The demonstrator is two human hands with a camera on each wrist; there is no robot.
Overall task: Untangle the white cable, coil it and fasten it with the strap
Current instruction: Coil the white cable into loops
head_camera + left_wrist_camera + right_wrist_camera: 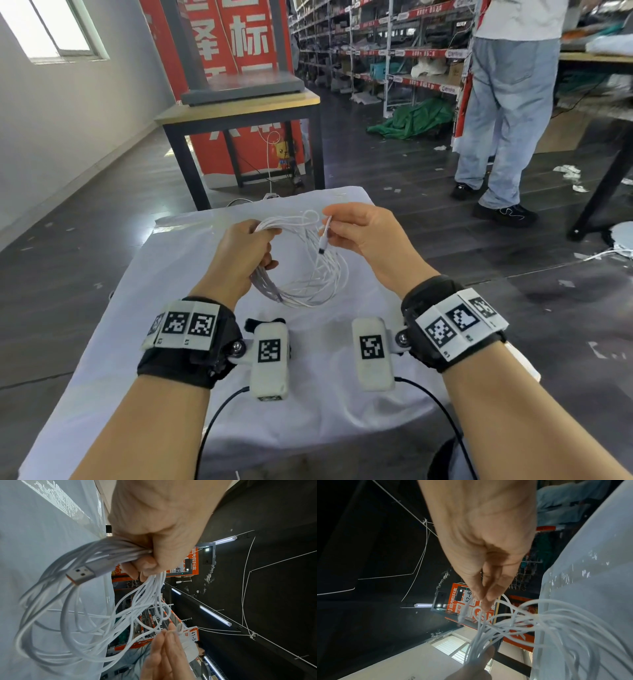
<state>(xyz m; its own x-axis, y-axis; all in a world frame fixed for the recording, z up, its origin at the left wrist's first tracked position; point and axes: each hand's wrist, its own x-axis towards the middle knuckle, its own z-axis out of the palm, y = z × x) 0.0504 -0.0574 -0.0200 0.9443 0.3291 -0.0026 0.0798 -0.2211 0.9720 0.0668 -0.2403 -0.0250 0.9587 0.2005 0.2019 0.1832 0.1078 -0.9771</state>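
The white cable point(318, 284) hangs as a loose coil of several loops above the white-clothed table point(164, 342). My left hand point(267, 246) grips the bunched loops on the coil's left side. In the left wrist view the cable's USB plug point(80, 574) sticks out of that bundle below the left hand point(150, 559). My right hand point(330, 228) pinches the cable's small connector point(324, 238) just above the coil, and the right wrist view shows the fingertips point(488, 599) beside this connector point(464, 611). A black strip point(253, 323), possibly the strap, lies on the cloth, partly hidden by the left wrist camera.
Beyond the cloth stands a wooden table point(239, 106) on dark legs with a grey slab on it. A person in jeans point(507, 120) stands at the right near red-trimmed shelves point(394, 51). A dark table leg point(603, 192) and paper scraps are on the floor at right.
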